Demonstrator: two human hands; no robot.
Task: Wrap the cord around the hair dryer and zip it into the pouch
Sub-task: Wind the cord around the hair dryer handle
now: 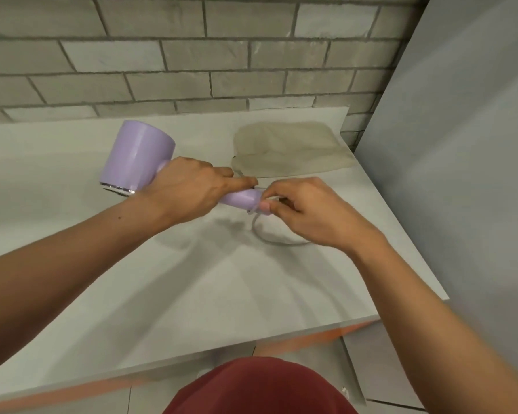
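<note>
Right now I am watching the left hand [189,189] curling around the handle of the lilac plastic hair dryer [138,158], holding it just above the pale grey surface [192,279] with the wide barrel pointing up and to the left. The right hand [308,210] is pinching the thin grey cord [269,239] between thumb and fingertips, right at the butt of the handle, where the cord is leaving the body. Below that pinch the cord is hanging in a loose loop that is reaching the surface; I cannot tell where the plug is.

I am judging the dryer to be light and rigid, with a smooth, slightly slippery shell, so the handle looks like the sound place to hold it while the barrel stays free for winding. The cord is looking limp but springy, likely to uncoil unless each turn is being kept under tension and the end is being trapped by a finger.

The flat beige fabric pouch [290,150] is lying just behind both hands, soft and collapsed, so I am expecting it to need one hand holding its mouth apart.
</note>
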